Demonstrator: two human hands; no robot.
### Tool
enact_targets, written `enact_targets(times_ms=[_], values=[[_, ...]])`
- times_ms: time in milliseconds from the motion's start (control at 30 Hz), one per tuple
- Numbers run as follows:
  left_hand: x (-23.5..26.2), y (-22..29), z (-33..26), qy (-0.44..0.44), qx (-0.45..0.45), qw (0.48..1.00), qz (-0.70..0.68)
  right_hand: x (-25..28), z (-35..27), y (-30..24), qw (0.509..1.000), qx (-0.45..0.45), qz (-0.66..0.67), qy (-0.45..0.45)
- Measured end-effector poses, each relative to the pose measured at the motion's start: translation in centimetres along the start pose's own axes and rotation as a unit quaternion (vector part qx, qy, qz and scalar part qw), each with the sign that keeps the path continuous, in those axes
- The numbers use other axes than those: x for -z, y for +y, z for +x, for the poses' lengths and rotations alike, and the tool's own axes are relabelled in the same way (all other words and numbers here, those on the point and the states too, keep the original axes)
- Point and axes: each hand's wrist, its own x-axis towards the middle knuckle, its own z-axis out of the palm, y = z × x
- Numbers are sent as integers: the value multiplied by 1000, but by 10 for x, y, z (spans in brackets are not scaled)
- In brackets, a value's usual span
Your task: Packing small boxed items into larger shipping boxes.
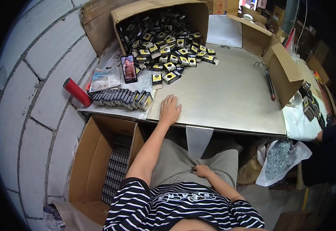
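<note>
My left hand (170,109) lies flat near the front edge of the pale worktable (229,92), its fingers stretched out and holding nothing. To its left stands a row of small black-and-yellow boxes (118,99), packed side by side. Beyond the fingers, two loose boxes (171,77) lie at the front of a large heap of small boxes (168,46), which spills from a cardboard carton (160,5) tipped on its side. My right hand (202,170) rests in my lap against the grey trousers (221,163). Its fingers are curled in, and whatever they may hold is hidden.
A phone (129,69) showing a video leans by the heap. A red cylinder (77,92) stands by the block wall (41,96). Below left, an open carton (87,165) holds rows of dark boxes. A bag of small metal pieces (279,161) hangs at right, near another person's arm (320,135).
</note>
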Motion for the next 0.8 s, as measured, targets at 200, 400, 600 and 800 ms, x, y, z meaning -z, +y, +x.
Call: enact_targets(times_ms=[200,400,600,800], values=[[-35,-12,5,-38,-2,999,-31,5,-27,-10,984,2,80,158],[-28,-48,4,-26,-34,998,46,39,-138,-24,927,-12,167,337],[-32,-33,16,-43,-42,998,-19,27,-261,0,796,-133,167,566],[-28,-29,19,-34,-50,998,-21,24,-354,86,583,-336,179,718]])
